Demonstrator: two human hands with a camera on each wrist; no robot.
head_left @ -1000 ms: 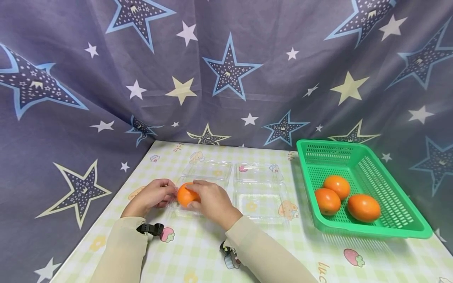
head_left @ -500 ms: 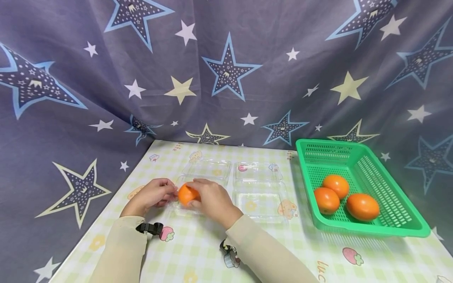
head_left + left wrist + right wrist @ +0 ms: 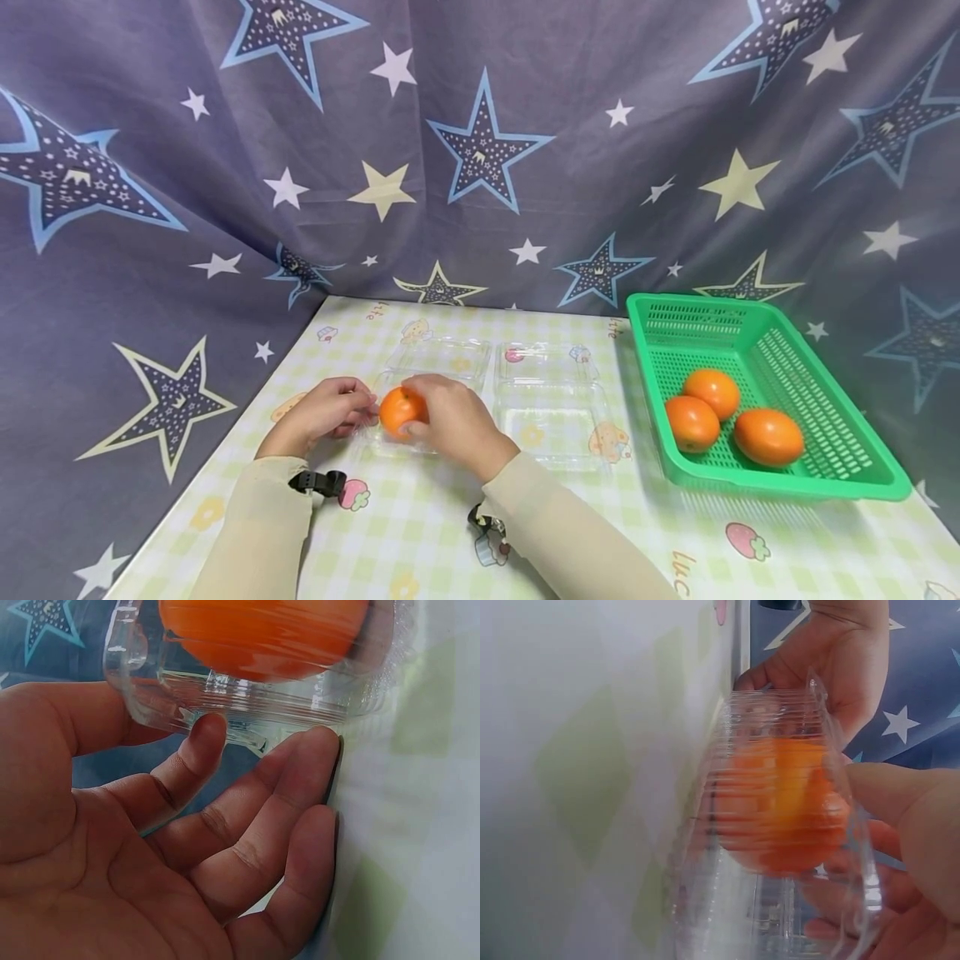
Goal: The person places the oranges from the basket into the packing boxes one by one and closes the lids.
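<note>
In the head view my right hand [image 3: 459, 421] holds an orange [image 3: 401, 412] inside the left clear plastic clamshell box [image 3: 378, 450]. Its thumb lies on the near side and its fingers reach round the far side. Through the ribbed clear wall [image 3: 754, 705] in the right wrist view, the orange [image 3: 780, 806] sits low at the box's left end. My left hand [image 3: 330, 412] pinches that end at the rim between thumb and index finger. In the left wrist view, the other fingers [image 3: 311, 847] curl below, with fingertips at the tablecloth.
A second clear clamshell box [image 3: 555, 429] lies with its lid open just right of the first. Further right stands a green perforated basket [image 3: 780, 492] holding three oranges [image 3: 768, 437]. A star-printed curtain [image 3: 480, 242] hangs behind the checked tablecloth [image 3: 420, 533].
The orange has shifted and rolled slightly to the right within the box, and my right fingers have moved back to its right side. My left hand keeps its place at the rim.
</note>
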